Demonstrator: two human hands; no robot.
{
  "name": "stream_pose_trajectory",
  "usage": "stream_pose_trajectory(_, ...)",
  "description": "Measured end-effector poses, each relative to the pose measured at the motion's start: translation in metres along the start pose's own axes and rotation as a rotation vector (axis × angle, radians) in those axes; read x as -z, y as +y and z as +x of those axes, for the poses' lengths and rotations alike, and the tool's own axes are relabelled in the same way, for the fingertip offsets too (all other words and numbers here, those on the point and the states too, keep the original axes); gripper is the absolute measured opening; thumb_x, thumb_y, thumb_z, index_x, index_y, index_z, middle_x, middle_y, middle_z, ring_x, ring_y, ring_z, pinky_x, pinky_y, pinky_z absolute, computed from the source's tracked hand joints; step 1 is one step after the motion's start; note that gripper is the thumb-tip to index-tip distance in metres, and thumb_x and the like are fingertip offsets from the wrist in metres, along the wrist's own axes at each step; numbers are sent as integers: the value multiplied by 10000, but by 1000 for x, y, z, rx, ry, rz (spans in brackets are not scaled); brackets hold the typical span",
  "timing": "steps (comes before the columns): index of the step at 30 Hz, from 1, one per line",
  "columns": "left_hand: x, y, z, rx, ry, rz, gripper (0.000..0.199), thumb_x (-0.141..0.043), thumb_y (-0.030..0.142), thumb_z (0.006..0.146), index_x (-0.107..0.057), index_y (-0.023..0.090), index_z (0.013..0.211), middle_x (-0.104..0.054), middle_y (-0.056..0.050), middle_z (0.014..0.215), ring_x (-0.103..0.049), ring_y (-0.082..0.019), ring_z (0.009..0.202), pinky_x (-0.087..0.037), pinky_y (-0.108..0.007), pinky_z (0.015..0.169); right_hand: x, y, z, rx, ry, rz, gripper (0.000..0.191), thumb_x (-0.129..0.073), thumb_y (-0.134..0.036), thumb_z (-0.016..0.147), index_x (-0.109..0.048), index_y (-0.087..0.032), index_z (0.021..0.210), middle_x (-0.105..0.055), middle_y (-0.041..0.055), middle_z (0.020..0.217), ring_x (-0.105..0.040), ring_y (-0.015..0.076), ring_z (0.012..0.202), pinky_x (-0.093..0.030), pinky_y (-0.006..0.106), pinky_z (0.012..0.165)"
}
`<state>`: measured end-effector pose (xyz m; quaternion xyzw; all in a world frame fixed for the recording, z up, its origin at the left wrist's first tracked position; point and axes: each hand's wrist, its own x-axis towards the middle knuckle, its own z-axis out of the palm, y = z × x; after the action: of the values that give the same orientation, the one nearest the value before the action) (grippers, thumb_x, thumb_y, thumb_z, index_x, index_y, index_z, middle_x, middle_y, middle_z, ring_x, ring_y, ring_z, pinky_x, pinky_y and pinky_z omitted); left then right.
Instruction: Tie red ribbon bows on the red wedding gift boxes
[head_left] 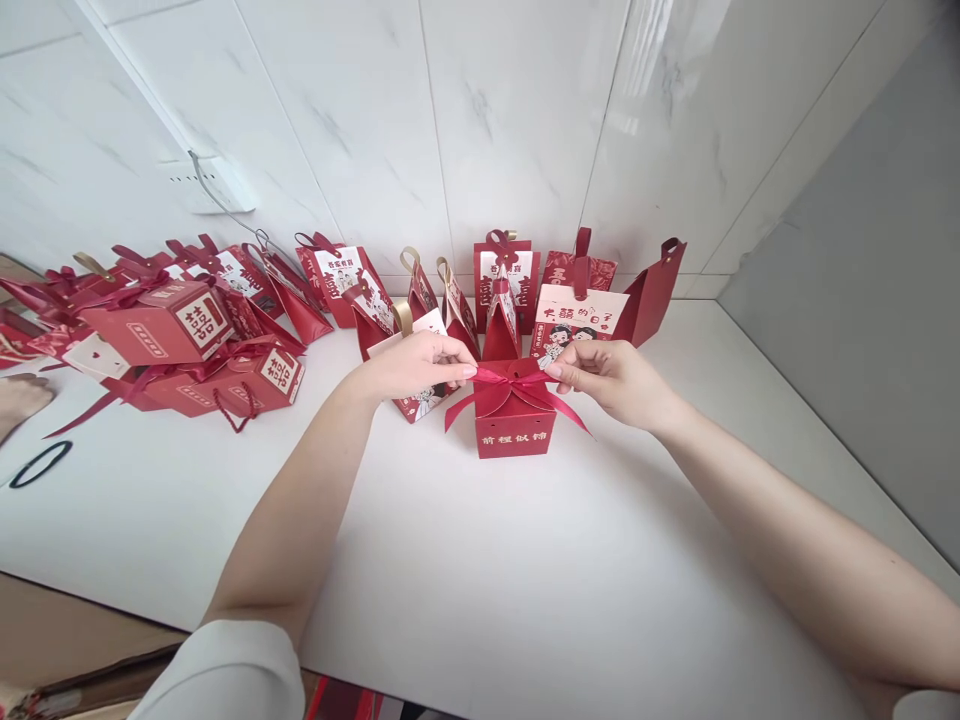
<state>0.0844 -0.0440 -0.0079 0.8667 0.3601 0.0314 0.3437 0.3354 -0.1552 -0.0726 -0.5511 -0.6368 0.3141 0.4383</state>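
Note:
A small red gift box [514, 432] with gold lettering stands upright on the white table, its top flaps folded together. Across its top runs a red ribbon [459, 412] tied in a bow, the tails hanging down on both sides. My left hand [420, 362] pinches the bow's left loop between thumb and fingers. On the other side, my right hand [611, 378] pinches the right loop. Just behind the box, partly covered by my hands, stand a printed gift box [577, 322] with a cartoon couple and another printed box [421, 404].
Several red gift boxes [337, 290] line the tiled wall. More ribboned boxes [161, 330] are piled at the left. A black hair tie [41, 464] lies on the white table [480, 580]; another person's hand [22, 400] rests at the left edge. A wall socket [214, 185] has a cable.

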Motion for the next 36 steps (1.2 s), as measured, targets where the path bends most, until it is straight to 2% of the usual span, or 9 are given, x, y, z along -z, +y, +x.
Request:
stream_pose_trajectory(4, -11, -9, 7, -14, 118, -124, 433, -566, 528, 850, -599, 195, 1125, -674, -82, 1101, -634, -181, 988, -502, -290, 828, -4, 13, 6, -69, 116, 123, 436, -516, -622, 920, -598, -194, 912, -629, 43, 873, -582, 181, 787, -461, 300, 684)
stream_pose_trajectory(6, -17, -14, 11, 10, 55, -114, 619, -607, 564, 811, -507, 214, 1312, -598, -117, 1302, -587, -223, 1160, -487, -320, 918, -14, 28, 8, -90, 176, 198, 468, -465, -650, 931, -579, -214, 1057, -622, 69, 1046, -591, 213, 926, -480, 321, 721)
stream_pose_trajectory(9, -25, -18, 12, 62, -141, -50, 1010, -716, 582, 703, -219, 274, 1527, -460, -131, 1476, -519, -295, 1282, -468, -355, 968, -36, 54, 7, 23, 173, 349, 513, -380, -666, 956, -517, -244, 1214, -543, 95, 1291, -525, 251, 1177, -434, 429, 973)
stream_pose_trajectory(12, -33, -20, 14, 48, -219, -89, 1252, -792, 559, 625, 8, 301, 1552, -377, -137, 1535, -473, -332, 1332, -447, -385, 1009, -53, 72, 1, 124, -1, 515, 579, -365, -678, 954, -435, -275, 1364, -417, 94, 1458, -395, 269, 1345, -304, 473, 1123)
stream_pose_trajectory(17, -45, -41, 27, -86, -333, -279, 1303, -817, 482, 641, 113, 294, 1534, -368, -142, 1539, -362, -310, 1417, -365, -444, 1112, -47, 80, -3, 112, -307, 644, 800, -506, -730, 863, -289, -295, 1498, -307, 88, 1545, -272, 311, 1427, -235, 515, 1164)
stream_pose_trajectory(23, -75, -79, 52, -347, -441, -394, 1394, -814, 646, 514, 42, 278, 1550, -218, -113, 1605, -211, -328, 1476, -239, -477, 1191, -37, 85, 2, 52, -286, 675, 744, -619, -575, 883, -313, -284, 1496, -400, 94, 1498, -354, 299, 1393, -245, 520, 1165)
stream_pose_trajectory(28, -99, -72, 45, -419, -239, -270, 1416, -907, 482, 442, -63, 255, 1556, -188, -139, 1607, -162, -360, 1484, -183, -504, 1212, -37, 91, 4, -22, -246, 802, 610, -609, -510, 914, -399, -290, 1442, -494, 82, 1425, -476, 289, 1308, -340, 503, 1126)
stream_pose_trajectory(31, -106, -60, 39, -463, -10, -313, 1234, -888, 425, 529, -198, 232, 1535, -273, -157, 1572, -253, -370, 1455, -242, -512, 1192, -37, 92, 7, -53, -182, 836, 507, -523, -531, 958, -459, -288, 1399, -542, 65, 1380, -505, 285, 1282, -359, 481, 1123)
stream_pose_trajectory(36, -107, -66, 46, -396, 96, -553, 932, -857, 325, 614, -407, 235, 1425, -472, -138, 1449, -444, -337, 1348, -343, -495, 1137, -44, 98, 11, 31, -126, 778, 616, -261, -686, 972, -453, -293, 1405, -494, 39, 1433, -415, 265, 1361, -321, 453, 1154)
